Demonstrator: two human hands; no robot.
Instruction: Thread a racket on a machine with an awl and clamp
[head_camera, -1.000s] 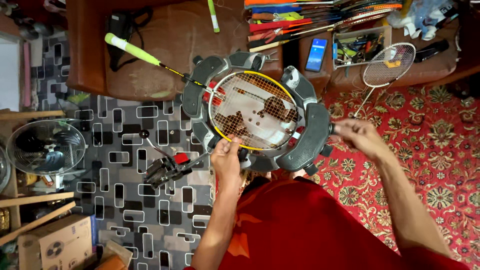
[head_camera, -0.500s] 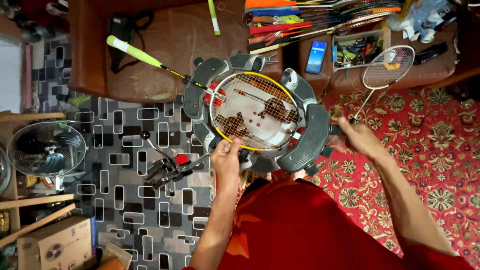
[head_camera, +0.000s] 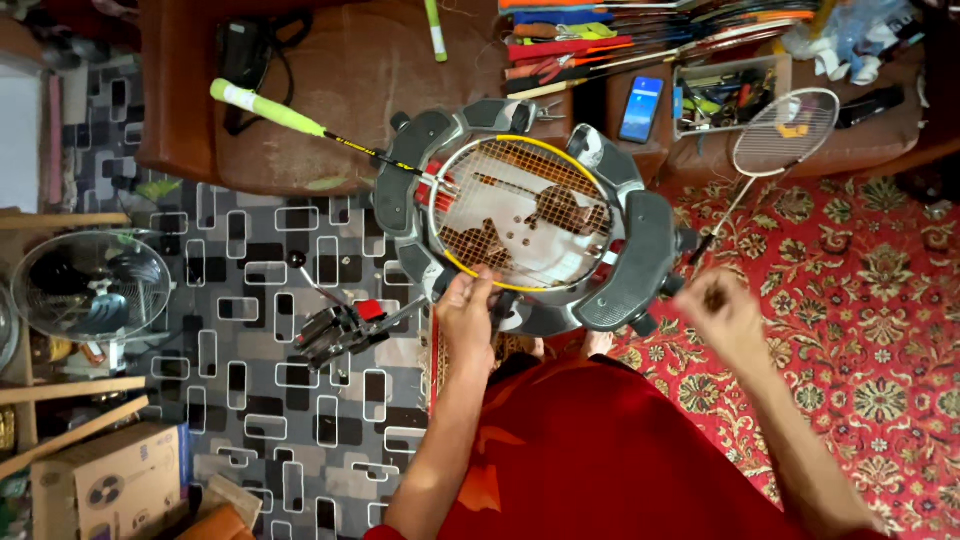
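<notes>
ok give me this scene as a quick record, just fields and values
setting: person in a red top over a grey stringing machine
mounted: yellow-framed racket, green grip pointing up-left
left hand: on the racket's near rim
right hand: blurred, just off the machine's right side, grasp unclear
floor: grey patterned mat, red carpet
nearby: white racket, phone, fan, cardboard box

Grey floor (head_camera: 250, 330) with black-and-white rounded rectangles on the left; a red patterned carpet (head_camera: 870, 330) on the right. A brown sofa (head_camera: 340, 80) runs along the far side — a fan (head_camera: 95, 285) and a cardboard box (head_camera: 105, 485) at left.
</notes>
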